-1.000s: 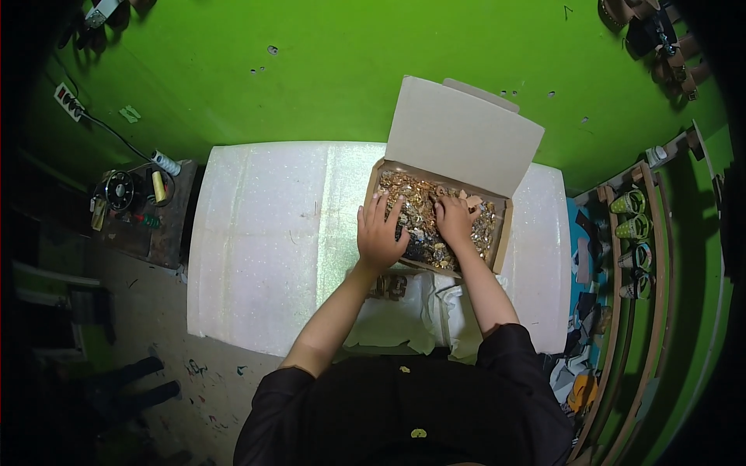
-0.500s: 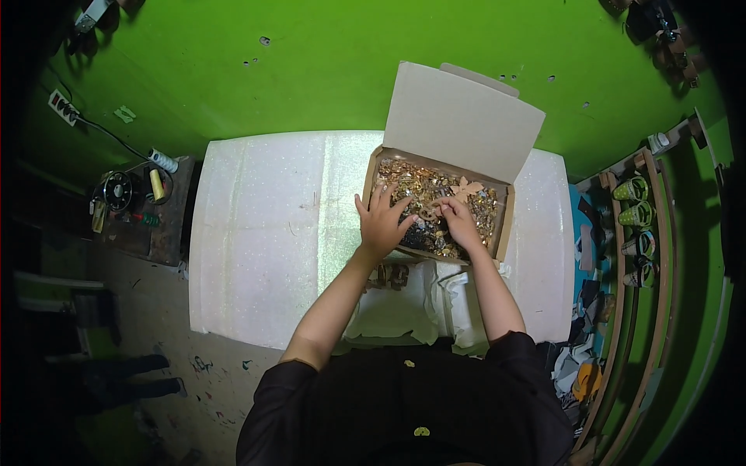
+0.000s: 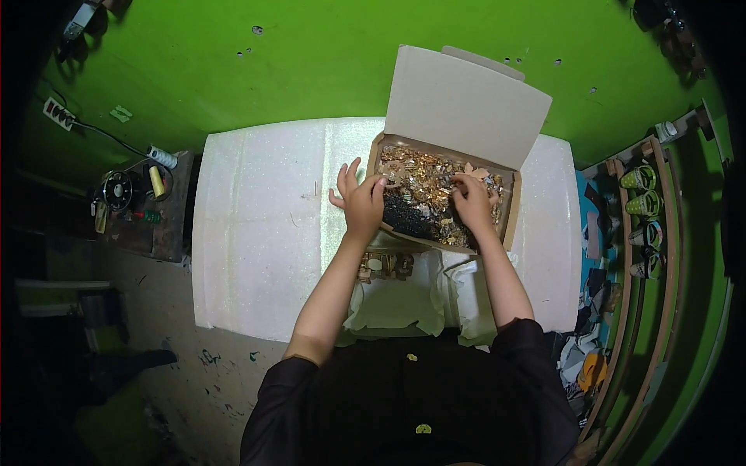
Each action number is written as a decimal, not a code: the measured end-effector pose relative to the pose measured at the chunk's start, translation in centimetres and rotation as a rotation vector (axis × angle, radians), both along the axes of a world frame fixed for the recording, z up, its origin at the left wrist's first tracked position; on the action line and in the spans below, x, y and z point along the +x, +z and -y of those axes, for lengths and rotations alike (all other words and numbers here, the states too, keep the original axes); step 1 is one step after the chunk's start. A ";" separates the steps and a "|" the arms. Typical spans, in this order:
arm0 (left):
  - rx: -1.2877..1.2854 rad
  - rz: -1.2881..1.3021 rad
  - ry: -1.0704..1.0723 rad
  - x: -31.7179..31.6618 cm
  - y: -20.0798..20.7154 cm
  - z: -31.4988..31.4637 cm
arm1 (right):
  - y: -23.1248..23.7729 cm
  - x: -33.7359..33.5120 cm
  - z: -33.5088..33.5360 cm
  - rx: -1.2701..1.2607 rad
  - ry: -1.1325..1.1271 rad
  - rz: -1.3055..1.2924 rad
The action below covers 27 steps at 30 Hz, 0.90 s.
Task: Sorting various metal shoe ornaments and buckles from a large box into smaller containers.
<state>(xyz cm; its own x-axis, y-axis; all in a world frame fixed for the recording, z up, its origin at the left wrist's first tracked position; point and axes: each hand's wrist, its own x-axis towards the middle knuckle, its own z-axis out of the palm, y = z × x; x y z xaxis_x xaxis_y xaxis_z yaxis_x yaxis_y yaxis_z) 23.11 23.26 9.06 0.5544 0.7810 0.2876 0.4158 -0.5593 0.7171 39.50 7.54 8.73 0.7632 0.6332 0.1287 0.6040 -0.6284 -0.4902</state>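
Note:
A cardboard box (image 3: 509, 225) stands on the white table, its lid (image 3: 466, 105) raised at the back. Small gold and silvery trinkets (image 3: 427, 172) fill it, with a heap of black beads (image 3: 408, 217) at its near left. My left hand (image 3: 364, 206) is at the box's left edge. Its thumb and forefinger meet beside a pale ringed piece (image 3: 395, 172), while the other fingers fan out; what they pinch is unclear. Over the right part of the contents my right hand (image 3: 475, 208) has curled fingers, their tips hidden. A tan flower-like piece (image 3: 475, 172) lies just beyond it.
White cloth or paper (image 3: 396, 299) lies between my forearms, with gold-brown pieces (image 3: 386, 266) at its far end. Spools and a black reel (image 3: 118, 190) sit on a small side table at left. A rack with sandals (image 3: 643, 203) runs along the right.
My left hand has drawn left from over the contents to the box's edge, uncovering the black beads. The right hand has shifted slightly right and up.

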 end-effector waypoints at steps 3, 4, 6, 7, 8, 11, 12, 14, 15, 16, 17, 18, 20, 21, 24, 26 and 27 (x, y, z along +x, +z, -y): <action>0.028 -0.036 0.028 0.0 -1.3 0.4 | -0.4 -0.6 -0.8 -0.109 0.231 0.012; 0.064 -0.056 0.046 0.1 -1.9 0.8 | -0.8 -0.9 -1.2 -0.151 0.358 0.095; 0.074 -0.029 0.078 -0.1 -2.5 1.4 | -1.9 -1.0 -2.1 -0.143 0.359 0.133; 0.082 0.001 0.113 -0.1 -2.8 1.6 | -2.3 -0.9 -2.4 -0.173 0.344 0.118; 0.083 -0.002 0.115 -0.2 -2.8 1.5 | -2.4 -0.9 -2.7 -0.205 0.332 0.104; 0.089 -0.024 0.089 -0.2 -2.9 1.6 | -2.1 -0.9 -2.3 -0.129 0.262 -0.121; 0.087 -0.028 0.094 -0.2 -2.9 1.5 | -2.1 -0.7 -2.2 -0.130 0.267 -0.124; 0.064 0.000 0.068 -0.1 -2.7 1.4 | -2.0 0.0 -2.0 -0.044 0.192 -0.312; 0.074 0.014 0.080 0.0 -2.9 1.5 | -2.0 0.3 -1.8 -0.046 0.192 -0.312; 0.073 0.014 0.079 -0.1 -2.9 1.5 | -2.0 0.5 -1.6 0.027 0.186 -0.423; 0.077 0.019 0.083 -0.1 -2.9 1.5 | -2.0 0.7 -1.3 0.102 0.175 -0.532; 0.082 0.025 0.086 -0.1 -3.0 1.5 | -2.0 1.0 -1.0 0.179 0.163 -0.640; 0.063 0.024 0.084 -0.1 -3.1 1.4 | -2.1 1.0 -0.6 0.283 0.191 -0.614; 0.044 0.022 0.089 -0.3 -3.1 1.4 | -1.6 0.6 -0.4 0.362 0.163 -0.730; -0.079 0.063 0.125 -0.7 -3.1 1.2 | 0.6 -0.4 0.6 0.409 0.128 -0.843; -0.123 0.096 0.126 -1.4 -2.8 1.4 | 1.4 -1.2 1.3 0.449 0.157 -0.860; -0.150 0.092 0.125 -1.9 -2.5 1.7 | 2.1 -1.6 1.6 0.444 0.153 -0.852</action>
<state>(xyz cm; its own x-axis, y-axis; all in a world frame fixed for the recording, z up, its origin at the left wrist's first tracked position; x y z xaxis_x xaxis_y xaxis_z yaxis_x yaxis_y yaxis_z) 21.21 21.58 6.54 0.4274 0.8798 0.2078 0.4040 -0.3915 0.8267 37.95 5.90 10.79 0.6250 0.7601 -0.1777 -0.0037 -0.2248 -0.9744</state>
